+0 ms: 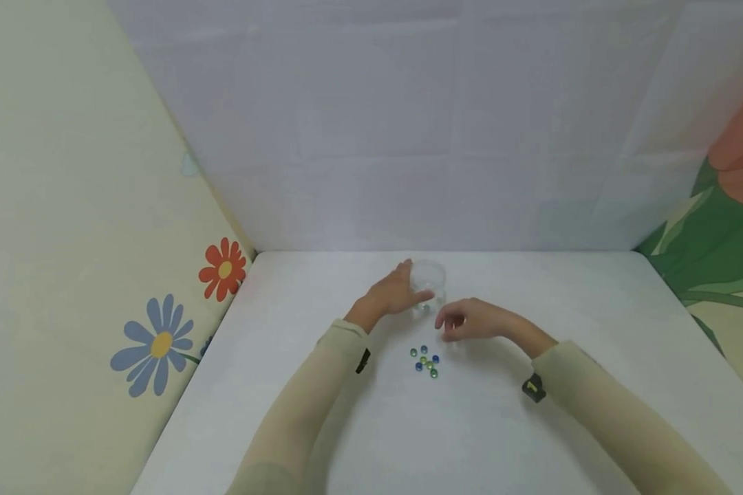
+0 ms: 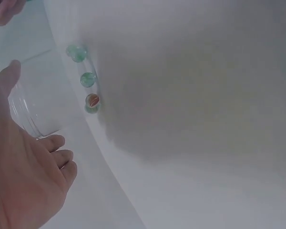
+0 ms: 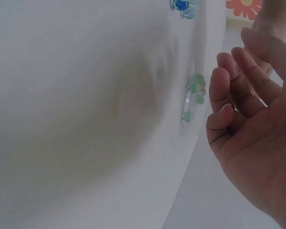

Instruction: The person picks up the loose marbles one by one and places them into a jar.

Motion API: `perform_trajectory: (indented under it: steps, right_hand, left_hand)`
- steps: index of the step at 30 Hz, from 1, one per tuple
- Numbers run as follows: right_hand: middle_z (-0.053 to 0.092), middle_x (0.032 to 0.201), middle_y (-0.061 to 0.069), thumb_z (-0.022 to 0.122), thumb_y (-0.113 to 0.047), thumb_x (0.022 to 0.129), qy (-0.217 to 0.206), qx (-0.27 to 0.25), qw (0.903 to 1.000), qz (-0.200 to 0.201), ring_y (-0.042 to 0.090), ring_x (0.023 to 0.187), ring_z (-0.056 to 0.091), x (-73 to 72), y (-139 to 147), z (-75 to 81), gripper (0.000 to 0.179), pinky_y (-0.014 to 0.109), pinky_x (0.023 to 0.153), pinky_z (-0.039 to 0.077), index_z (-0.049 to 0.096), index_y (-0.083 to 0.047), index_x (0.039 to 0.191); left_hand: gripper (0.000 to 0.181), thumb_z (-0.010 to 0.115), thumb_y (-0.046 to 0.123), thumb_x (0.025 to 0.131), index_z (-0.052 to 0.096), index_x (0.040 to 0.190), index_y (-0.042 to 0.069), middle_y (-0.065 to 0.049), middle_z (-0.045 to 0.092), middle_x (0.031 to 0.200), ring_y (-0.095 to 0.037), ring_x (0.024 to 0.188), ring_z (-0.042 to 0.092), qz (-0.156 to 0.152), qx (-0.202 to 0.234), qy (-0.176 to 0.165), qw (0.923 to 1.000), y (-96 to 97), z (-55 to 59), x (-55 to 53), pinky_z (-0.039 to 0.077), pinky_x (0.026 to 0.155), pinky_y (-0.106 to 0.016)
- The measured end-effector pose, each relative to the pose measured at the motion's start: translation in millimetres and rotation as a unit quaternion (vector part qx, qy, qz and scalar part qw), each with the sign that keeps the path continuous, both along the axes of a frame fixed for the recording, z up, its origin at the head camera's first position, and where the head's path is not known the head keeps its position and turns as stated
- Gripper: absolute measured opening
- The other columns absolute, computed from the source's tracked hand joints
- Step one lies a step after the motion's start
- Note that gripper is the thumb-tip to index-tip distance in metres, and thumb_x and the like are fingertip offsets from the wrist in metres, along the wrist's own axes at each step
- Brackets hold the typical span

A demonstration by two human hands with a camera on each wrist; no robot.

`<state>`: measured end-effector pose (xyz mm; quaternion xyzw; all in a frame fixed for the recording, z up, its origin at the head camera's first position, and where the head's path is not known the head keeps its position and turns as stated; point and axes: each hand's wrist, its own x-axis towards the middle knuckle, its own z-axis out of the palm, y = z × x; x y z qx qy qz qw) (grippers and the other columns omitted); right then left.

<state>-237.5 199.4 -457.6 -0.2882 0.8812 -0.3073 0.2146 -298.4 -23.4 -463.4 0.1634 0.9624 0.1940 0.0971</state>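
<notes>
In the head view a clear glass jar point(image 1: 432, 272) stands toward the table's back. My left hand point(image 1: 396, 291) holds it from the left side, thumb across the front and fingers round the back. Low in the jar lie several green glass marbles point(image 2: 87, 79) and one with an orange-red swirl point(image 2: 92, 100). Just right of the jar hovers my right hand point(image 1: 475, 319), fingers loosely bent and thumb apart. The right wrist view shows nothing in its grasp. Several blue and green marbles point(image 1: 430, 366) lie loose on the table in front of both hands.
A white cloth covers the table point(image 1: 371, 440) and a white sheet point(image 1: 371, 124) hangs behind it. At the left stands a wall panel point(image 1: 68, 227) with painted flowers; at the right another panel point(image 1: 718, 261) shows a large flower and leaves.
</notes>
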Motion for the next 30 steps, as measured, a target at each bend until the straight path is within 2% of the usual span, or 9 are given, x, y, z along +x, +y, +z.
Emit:
perform_trajectory:
  steps: [5,11,22,30]
  right_hand:
    - [0.065,0.088,-0.006,0.073,-0.024,0.094,-0.011,0.012,0.9999,0.005,0.014,0.084,0.06,4.7,-3.0,-6.5,0.021,0.031,0.077,0.052,0.071,-0.019,0.113]
    - [0.064,0.088,-0.007,0.073,-0.024,0.093,-0.01,0.018,0.9998,0.007,0.013,0.083,0.059,8.8,-4.5,-9.2,0.021,0.03,0.075,0.052,0.071,-0.019,0.114]
    - [0.065,0.089,-0.008,0.075,-0.02,0.091,-0.02,0.011,0.9995,0.021,0.013,0.082,0.06,12.8,-3.0,-13.6,0.026,0.029,0.075,0.053,0.071,-0.02,0.117]
    - [0.065,0.089,-0.007,0.077,-0.019,0.089,-0.037,0.007,0.999,0.025,0.013,0.083,0.06,9.8,-1.5,-24.9,0.028,0.03,0.077,0.052,0.071,-0.023,0.116]
  left_hand:
    - [0.107,0.048,0.076,0.091,0.006,0.164,0.01,-0.017,0.014,0.169,-0.034,0.154,0.02,-0.013,-0.055,0.023,0.9981,-1.9,4.7,0.8,0.026,0.123,-0.049]
    - [0.106,0.041,0.079,0.093,0.007,0.163,0.007,-0.016,0.014,0.169,-0.031,0.155,0.019,-0.034,-0.114,0.061,0.991,-3.1,5.2,-1.9,0.025,0.124,-0.045]
    - [0.106,0.039,0.078,0.094,0.007,0.163,0.005,-0.017,0.015,0.169,-0.032,0.155,0.019,-0.041,-0.124,0.052,0.99,-0.4,10.5,-2.2,0.024,0.124,-0.044]
    - [0.106,0.036,0.079,0.094,0.006,0.163,0.004,-0.017,0.015,0.169,-0.029,0.156,0.015,-0.048,-0.144,0.049,0.9871,0.3,12.6,-1.2,0.022,0.125,-0.042]
